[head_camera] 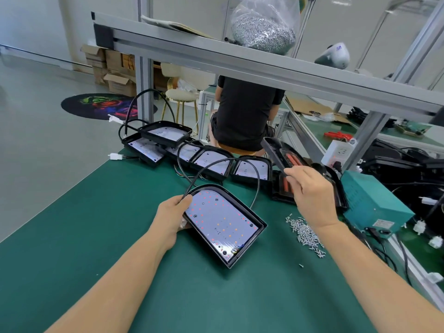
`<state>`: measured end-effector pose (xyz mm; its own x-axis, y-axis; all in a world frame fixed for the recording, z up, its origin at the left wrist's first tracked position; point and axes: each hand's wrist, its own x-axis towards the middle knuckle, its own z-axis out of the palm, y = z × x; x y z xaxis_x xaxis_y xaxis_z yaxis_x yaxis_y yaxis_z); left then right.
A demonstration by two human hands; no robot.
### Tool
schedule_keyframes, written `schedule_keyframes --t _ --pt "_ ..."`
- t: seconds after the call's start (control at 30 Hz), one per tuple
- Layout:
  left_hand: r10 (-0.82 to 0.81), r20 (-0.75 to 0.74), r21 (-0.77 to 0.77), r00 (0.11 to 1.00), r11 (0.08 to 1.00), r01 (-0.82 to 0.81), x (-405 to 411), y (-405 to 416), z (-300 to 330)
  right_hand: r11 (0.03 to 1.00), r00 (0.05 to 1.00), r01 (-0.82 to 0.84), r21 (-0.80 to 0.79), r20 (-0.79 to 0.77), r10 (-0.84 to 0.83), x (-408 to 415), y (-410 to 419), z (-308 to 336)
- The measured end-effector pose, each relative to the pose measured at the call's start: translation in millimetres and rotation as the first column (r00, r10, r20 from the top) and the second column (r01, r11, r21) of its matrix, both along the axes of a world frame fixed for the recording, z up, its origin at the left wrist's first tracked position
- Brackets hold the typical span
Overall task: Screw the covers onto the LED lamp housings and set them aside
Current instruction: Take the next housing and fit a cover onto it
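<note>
On the worktop [120,224], the left hand [171,212] gripped an open housing [223,224]. The right hand [310,191] held up a cover [276,152], probably to lay on next.

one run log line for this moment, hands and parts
left hand holds open housing on mat | right hand lifts black cover | screws loose beside

Open black LED housing [224,224] lies flat on green mat; black cover [276,152] raised, tilted.
</note>
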<state>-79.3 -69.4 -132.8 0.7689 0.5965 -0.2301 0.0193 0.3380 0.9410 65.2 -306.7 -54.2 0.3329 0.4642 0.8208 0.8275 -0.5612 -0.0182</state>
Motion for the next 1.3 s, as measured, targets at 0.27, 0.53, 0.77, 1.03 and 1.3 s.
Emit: schedule_keyframes --t 0.27,0.53,0.77,1.03,1.3 --pt "-0.056 -0.009 -0.092 0.998 0.994 0.055 4 5 4 0.896 0.913 -0.394 -0.206 0.022 0.407 -117 10 -47" --pt "-0.014 -0.01 -0.118 1.0 0.993 0.013 2 4 5 0.864 0.916 -0.389 -0.319 -0.037 0.399 -128 11 -57" --pt "-0.044 0.011 -0.132 0.999 0.99 0.045 -1 5 6 0.809 0.891 -0.449 -0.379 -0.121 0.437 -125 12 -58" --pt "-0.094 0.055 -0.056 0.994 0.994 0.097 -4 5 2 0.727 0.838 -0.544 -0.419 -0.307 0.451 -117 14 -47" --pt "-0.114 0.01 -0.013 0.993 0.993 0.114 -4 1 6 0.854 0.865 -0.204 -0.479 -0.497 -0.072 -94 18 -62"
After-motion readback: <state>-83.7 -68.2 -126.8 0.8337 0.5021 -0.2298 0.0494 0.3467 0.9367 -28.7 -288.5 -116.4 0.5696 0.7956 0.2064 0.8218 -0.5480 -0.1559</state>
